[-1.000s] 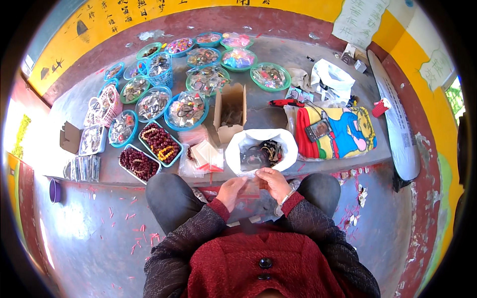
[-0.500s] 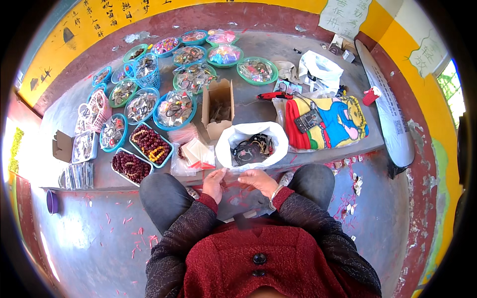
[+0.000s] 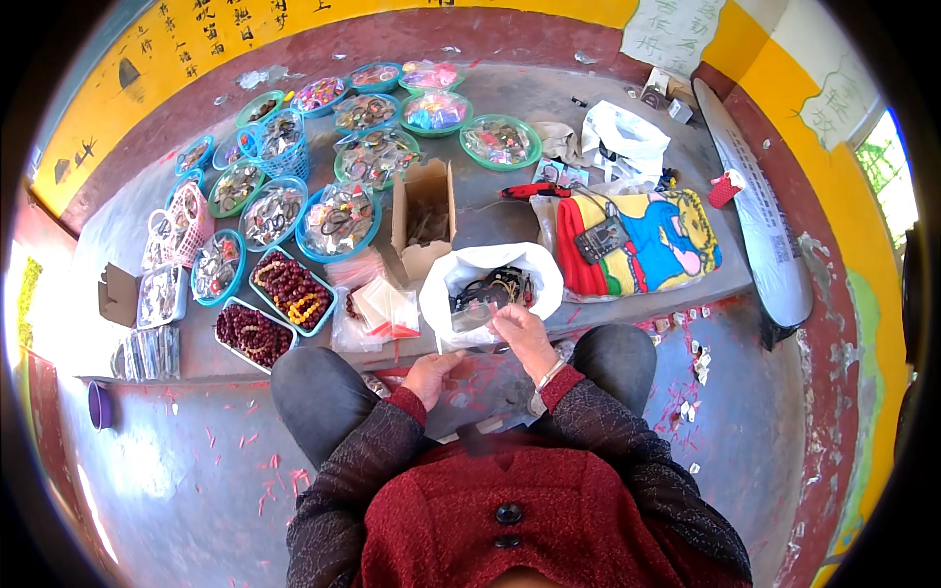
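Observation:
In front of me stands a white plastic bag (image 3: 437,294), its rim rolled open, with dark corded trinkets (image 3: 497,286) inside. My right hand (image 3: 527,341) is at the bag's near rim, thumb and fingers pinched on what looks like a small clear plastic bag (image 3: 474,318). Lower and to the left, my left hand (image 3: 427,378) is closed with its fingertips together, just below the bag's near edge. Anything in that pinch is too small to make out.
Left of the bag are a stack of clear packets (image 3: 382,304), trays of dark red beads (image 3: 294,284) and an open cardboard box (image 3: 423,211). Baskets of packed trinkets (image 3: 338,218) spread farther back. A folded colourful blanket (image 3: 647,245) with a small black device (image 3: 602,238) lies right.
My right hand has moved up to the white bag's rim, and a clear plastic piece now shows at its fingertips. My left hand has dropped slightly and the hands are farther apart.

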`<state>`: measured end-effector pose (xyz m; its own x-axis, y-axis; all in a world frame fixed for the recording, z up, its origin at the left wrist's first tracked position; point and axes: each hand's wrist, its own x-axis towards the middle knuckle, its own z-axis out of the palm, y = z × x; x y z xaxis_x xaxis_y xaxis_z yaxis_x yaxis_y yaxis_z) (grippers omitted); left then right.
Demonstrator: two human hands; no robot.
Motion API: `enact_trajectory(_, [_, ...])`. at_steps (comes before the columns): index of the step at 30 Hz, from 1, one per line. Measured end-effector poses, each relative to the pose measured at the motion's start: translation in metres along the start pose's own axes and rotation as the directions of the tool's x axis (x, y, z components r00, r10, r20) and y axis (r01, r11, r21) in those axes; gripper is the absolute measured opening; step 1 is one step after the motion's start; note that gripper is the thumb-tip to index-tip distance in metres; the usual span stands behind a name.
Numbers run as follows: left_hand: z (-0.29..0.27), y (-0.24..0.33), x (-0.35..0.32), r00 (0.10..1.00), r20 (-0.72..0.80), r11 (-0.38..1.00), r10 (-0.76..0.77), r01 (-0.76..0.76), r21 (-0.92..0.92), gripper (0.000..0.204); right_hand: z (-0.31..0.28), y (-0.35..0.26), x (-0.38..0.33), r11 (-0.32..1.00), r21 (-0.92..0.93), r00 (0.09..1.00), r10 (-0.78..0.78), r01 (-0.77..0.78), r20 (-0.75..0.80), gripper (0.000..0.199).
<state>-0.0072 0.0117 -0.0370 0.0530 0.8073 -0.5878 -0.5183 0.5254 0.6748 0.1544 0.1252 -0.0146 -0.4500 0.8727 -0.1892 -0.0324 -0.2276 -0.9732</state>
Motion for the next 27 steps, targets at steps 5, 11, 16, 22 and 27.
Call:
enact_trajectory(5, [-0.015, -0.008, 0.011, 0.896, -0.136, 0.729, 0.423, -0.247, 0.639, 0.026, 0.001, -0.032, -0.012, 0.613, -0.696, 0.927, -0.278, 0.374, 0.254, 0.012])
enact_trajectory(11, [0.008, 0.01, -0.008, 0.919, 0.084, 0.8, 0.384, -0.377, 0.466, 0.03, 0.002, -0.028, -0.018, 0.576, -0.632, 0.821, -0.13, 0.519, 0.556, 0.015])
enact_trajectory(16, [0.009, 0.008, -0.007, 0.939, 0.073, 0.828, 0.335, -0.33, 0.453, 0.018, 0.0, -0.03, -0.015, 0.713, -0.57, 0.869, -0.113, 0.409, 0.483, 0.018])
enact_trajectory(22, [0.002, 0.01, -0.005, 0.953, -0.061, 0.938, 0.296, -0.277, 0.21, 0.008, -0.003, -0.015, -0.008, 0.952, -0.285, 0.904, 0.02, 0.113, 0.428, 0.016])
enact_trajectory(27, [0.004, 0.015, -0.006, 0.958, -0.137, 0.964, 0.25, -0.259, -0.052, 0.01, -0.006, -0.009, -0.006, 0.969, -0.225, 0.889, 0.194, -0.106, 0.415, 0.017])
